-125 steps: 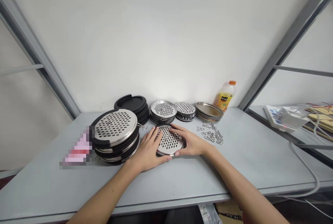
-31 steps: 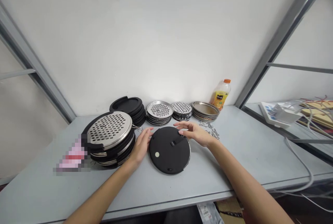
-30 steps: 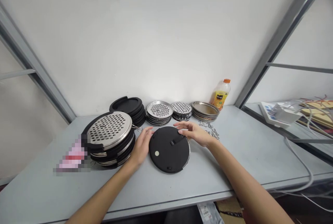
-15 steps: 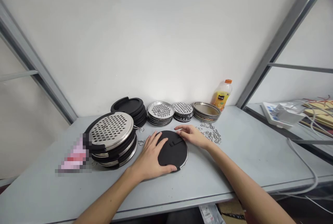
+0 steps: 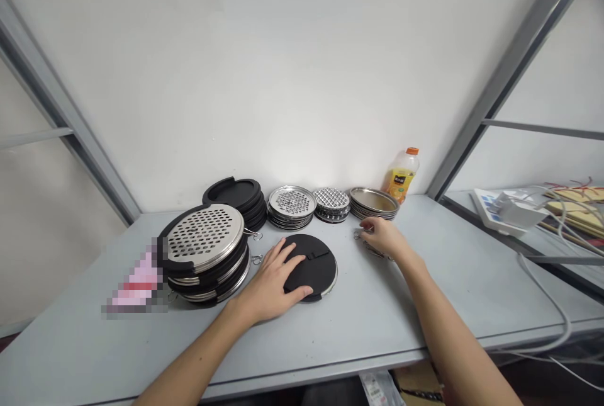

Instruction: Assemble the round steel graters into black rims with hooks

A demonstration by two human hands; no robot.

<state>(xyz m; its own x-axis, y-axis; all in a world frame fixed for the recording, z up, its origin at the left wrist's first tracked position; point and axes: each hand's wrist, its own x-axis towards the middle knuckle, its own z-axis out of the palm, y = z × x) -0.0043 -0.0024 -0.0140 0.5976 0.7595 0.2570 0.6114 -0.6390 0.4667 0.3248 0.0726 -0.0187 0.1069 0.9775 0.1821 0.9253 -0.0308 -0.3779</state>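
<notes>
A round black disc [image 5: 314,274] with a small slotted tab and a metal rim showing at its right edge lies flat on the table. My left hand [image 5: 276,283] rests spread over its left side, thumb near the front edge. To the right, my right hand [image 5: 384,236] is over a small pile of metal wire clips [image 5: 357,235], its fingers bent together at the pile. Whatever sits between those fingertips is hidden. Most of the clips are covered by the hand.
On the left stands a stack of perforated metal grater plates in black holders [image 5: 205,236]. Behind are black holders [image 5: 233,192], grater discs [image 5: 292,201], smaller grater discs [image 5: 331,198], plain metal lids [image 5: 374,199] and a juice bottle [image 5: 402,176]. A power strip [image 5: 500,217] lies right.
My right hand has left the black disc's back right edge and moved right to the wire clips. My left hand stays on the disc.
</notes>
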